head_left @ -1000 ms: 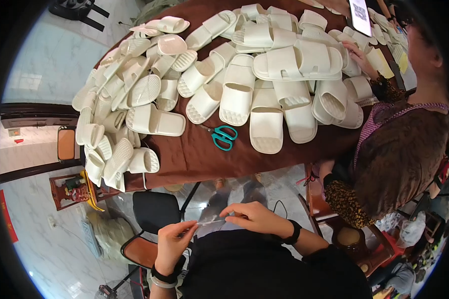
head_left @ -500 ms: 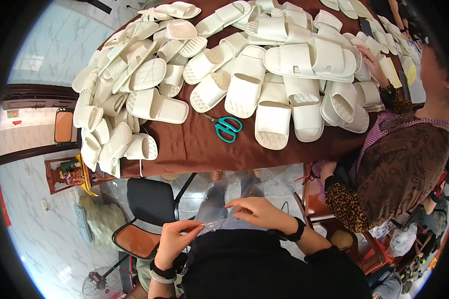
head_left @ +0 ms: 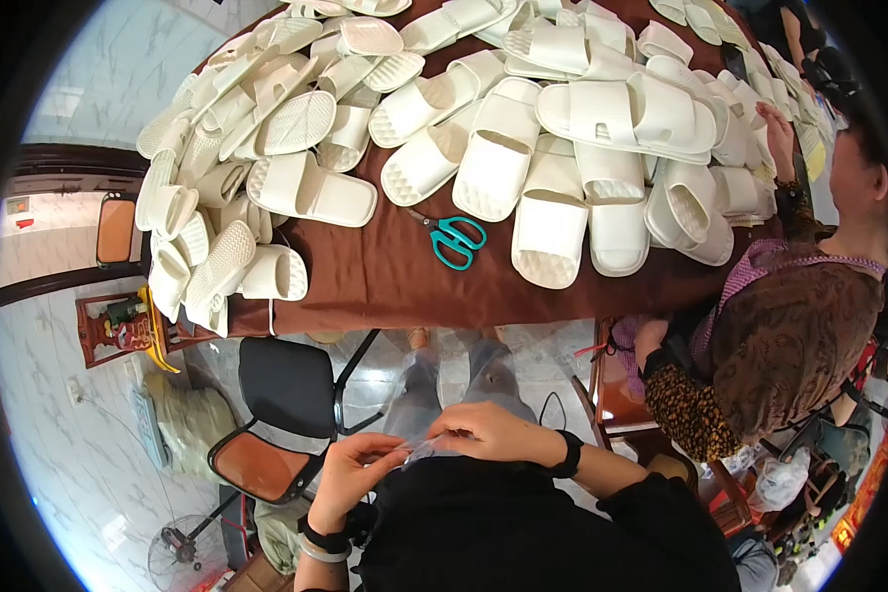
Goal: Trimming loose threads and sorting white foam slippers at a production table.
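My left hand [head_left: 353, 478] and my right hand [head_left: 493, 433] meet close to my chest, both pinching a small clear plastic bag [head_left: 416, 452] between their fingertips. I wear a dark top and a black band on each wrist. Ahead of me stands a table with a dark brown cloth [head_left: 385, 281], heaped with several cream-white slippers [head_left: 498, 158]. Teal-handled scissors [head_left: 454, 240] lie on the cloth near its front edge, well away from both hands.
A person in a patterned top [head_left: 779, 345] sits at my right, one hand reaching onto the slippers. A black chair [head_left: 288, 387] and an orange-seated chair [head_left: 259, 466] stand at my left. A small fan [head_left: 176, 558] and a red shelf [head_left: 118, 326] rest on the marble floor.
My view has tipped down, so the table and slippers sit higher in the picture. My hands stay together on the clear bag and have drawn slightly closer to each other.
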Tool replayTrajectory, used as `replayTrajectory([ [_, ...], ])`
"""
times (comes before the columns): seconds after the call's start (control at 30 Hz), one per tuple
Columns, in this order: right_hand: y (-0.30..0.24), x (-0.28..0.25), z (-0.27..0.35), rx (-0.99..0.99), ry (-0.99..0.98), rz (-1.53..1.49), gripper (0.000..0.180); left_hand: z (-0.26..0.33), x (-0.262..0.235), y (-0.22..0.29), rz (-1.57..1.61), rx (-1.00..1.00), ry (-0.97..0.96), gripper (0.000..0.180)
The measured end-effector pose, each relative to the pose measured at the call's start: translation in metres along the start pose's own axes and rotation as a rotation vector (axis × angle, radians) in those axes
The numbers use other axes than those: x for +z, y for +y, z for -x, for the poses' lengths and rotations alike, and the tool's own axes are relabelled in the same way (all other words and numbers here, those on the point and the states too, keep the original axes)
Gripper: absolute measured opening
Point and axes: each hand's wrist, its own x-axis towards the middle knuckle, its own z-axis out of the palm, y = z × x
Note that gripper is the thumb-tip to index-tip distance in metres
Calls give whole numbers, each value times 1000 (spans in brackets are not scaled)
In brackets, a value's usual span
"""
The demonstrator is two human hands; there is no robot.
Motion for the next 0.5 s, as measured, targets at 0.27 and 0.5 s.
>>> replayTrajectory([
  [0.27, 20, 10, -31, 157, -61, -74, 21, 2, -41, -33, 294, 59, 42, 49],
  [0.5, 120, 41, -93, 301, -178, 268, 26, 34, -163, -148, 370, 57, 348, 48],
])
